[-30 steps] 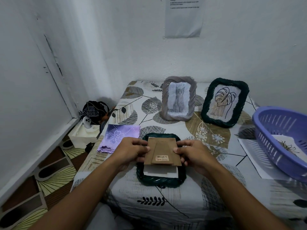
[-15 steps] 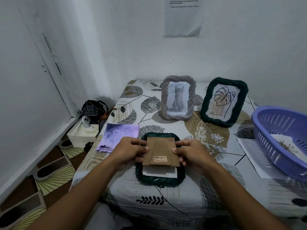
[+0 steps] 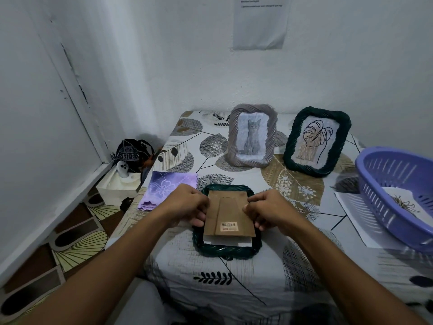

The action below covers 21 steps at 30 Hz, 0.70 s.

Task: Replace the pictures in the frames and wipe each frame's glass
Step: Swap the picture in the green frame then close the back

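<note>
At the far left, on the patterned floor beside the table, you have a white box (image 3: 117, 186) with a dark bag (image 3: 133, 152) behind it against the wall. On the table's (image 3: 234, 268) leaf-printed cover, a purple cloth (image 3: 167, 187) lies flat near the left edge, just beside your left hand (image 3: 185, 205). That hand is curled around the left edge of the brown backing board (image 3: 228, 213), thumb underneath toward you and fingers on top. The board sits over the dark green frame (image 3: 225, 248) that lies face down in front of you, its woven rim showing on all sides; a strip of white paper (image 3: 227, 241) peeks out below the board's near edge, and a barcode sticker (image 3: 229, 226) marks the board's lower part. Whether the board is fully seated in the frame or raised slightly, you cannot tell from here. Your right hand (image 3: 271, 212) grips the board's right edge in the same way, fingers curled, so the board lies squarely between both grips. Behind, a grey frame (image 3: 251, 134) with a cat picture stands upright, and to its right a second dark green frame (image 3: 316, 141) with a leaf drawing leans back. At the far right, a purple basket (image 3: 393, 191) holds a printed picture (image 3: 405, 204) and rests on a white sheet (image 3: 353, 219).
</note>
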Available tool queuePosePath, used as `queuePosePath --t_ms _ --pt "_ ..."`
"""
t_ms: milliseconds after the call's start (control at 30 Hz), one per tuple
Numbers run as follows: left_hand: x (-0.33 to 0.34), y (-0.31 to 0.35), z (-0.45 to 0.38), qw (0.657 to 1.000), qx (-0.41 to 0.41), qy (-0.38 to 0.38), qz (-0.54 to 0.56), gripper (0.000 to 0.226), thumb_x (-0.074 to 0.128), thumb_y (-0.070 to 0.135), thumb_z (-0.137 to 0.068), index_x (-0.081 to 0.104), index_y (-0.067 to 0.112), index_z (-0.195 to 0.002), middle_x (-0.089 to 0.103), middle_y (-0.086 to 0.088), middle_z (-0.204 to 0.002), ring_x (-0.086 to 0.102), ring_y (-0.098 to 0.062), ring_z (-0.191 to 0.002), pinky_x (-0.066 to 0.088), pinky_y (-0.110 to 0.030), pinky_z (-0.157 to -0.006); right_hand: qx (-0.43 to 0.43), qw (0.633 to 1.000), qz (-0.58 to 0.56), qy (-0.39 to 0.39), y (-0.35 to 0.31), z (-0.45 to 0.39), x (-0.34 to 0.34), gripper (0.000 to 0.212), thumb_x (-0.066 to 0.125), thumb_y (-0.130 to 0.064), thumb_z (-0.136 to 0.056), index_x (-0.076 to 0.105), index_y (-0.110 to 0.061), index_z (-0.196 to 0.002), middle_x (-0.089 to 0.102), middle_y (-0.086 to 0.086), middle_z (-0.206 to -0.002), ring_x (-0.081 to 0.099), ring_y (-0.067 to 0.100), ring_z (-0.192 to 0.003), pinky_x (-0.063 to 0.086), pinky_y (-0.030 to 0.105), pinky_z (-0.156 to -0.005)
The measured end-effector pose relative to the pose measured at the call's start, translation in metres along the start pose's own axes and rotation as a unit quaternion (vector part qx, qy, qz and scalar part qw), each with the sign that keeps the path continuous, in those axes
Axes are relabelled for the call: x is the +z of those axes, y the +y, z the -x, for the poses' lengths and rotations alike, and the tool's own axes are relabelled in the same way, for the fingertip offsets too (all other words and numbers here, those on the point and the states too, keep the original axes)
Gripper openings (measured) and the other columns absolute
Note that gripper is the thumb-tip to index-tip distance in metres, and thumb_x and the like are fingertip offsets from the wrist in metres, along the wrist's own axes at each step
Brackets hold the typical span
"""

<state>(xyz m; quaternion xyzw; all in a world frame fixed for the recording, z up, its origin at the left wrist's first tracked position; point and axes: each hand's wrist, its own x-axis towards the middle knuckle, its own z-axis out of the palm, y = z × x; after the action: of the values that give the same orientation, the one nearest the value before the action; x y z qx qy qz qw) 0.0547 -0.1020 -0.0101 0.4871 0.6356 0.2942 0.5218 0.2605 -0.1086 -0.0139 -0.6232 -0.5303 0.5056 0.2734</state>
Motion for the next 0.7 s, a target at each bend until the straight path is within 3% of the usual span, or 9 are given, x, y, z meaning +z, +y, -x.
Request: queuePosePath --t_ms 167,367,533,700 --pt "0.0 0.003 -0.005 0.999 -0.003 -0.008 -0.038 0.02 0.057 0.005 -0.09 0.063 -0.013 -0.086 0.059 -0.019 -0.065 0.057 -0.021 -0.044 0.054 -0.028 -0.043 -0.001 0.998 0.067 -0.014 -0.003 0.0 0.0 0.024 0.045 0.007 -0.086 0.063 0.009 -0.101 0.068 0.028 -0.077 0.056 0.021 -0.042 0.047 0.024 -0.039" --pt "0.001 0.008 -0.011 0.995 -0.011 -0.031 -0.09 0.023 0.053 0.007 -0.092 0.062 -0.014 -0.087 0.062 -0.023 -0.066 0.06 -0.025 -0.043 0.054 -0.03 -0.043 -0.002 0.992 0.122 -0.029 -0.006 -0.004 0.003 0.033 0.035 0.009 -0.081 0.067 0.004 -0.089 0.071 0.022 -0.071 0.064 0.027 -0.05 0.056 0.034 -0.052" --pt "0.002 0.014 -0.015 0.991 -0.018 -0.044 -0.127 0.026 0.052 0.011 -0.094 0.061 -0.012 -0.087 0.062 -0.025 -0.068 0.061 -0.027 -0.045 0.057 -0.033 -0.049 0.006 0.988 0.15 -0.038 -0.007 -0.007 0.003 0.039 0.031 0.007 -0.08 0.065 0.01 -0.099 0.069 0.024 -0.067 0.069 0.037 -0.063 0.059 0.037 -0.055" --pt "0.006 0.017 -0.016 0.987 -0.02 -0.04 -0.152 0.026 0.051 0.013 -0.094 0.06 -0.009 -0.084 0.061 -0.024 -0.066 0.061 -0.028 -0.047 0.057 -0.034 -0.051 0.013 0.986 0.163 -0.044 -0.01 -0.007 0.005 0.037 0.033 0.007 -0.082 0.063 0.014 -0.103 0.069 0.029 -0.072 0.069 0.037 -0.062 0.06 0.041 -0.056"
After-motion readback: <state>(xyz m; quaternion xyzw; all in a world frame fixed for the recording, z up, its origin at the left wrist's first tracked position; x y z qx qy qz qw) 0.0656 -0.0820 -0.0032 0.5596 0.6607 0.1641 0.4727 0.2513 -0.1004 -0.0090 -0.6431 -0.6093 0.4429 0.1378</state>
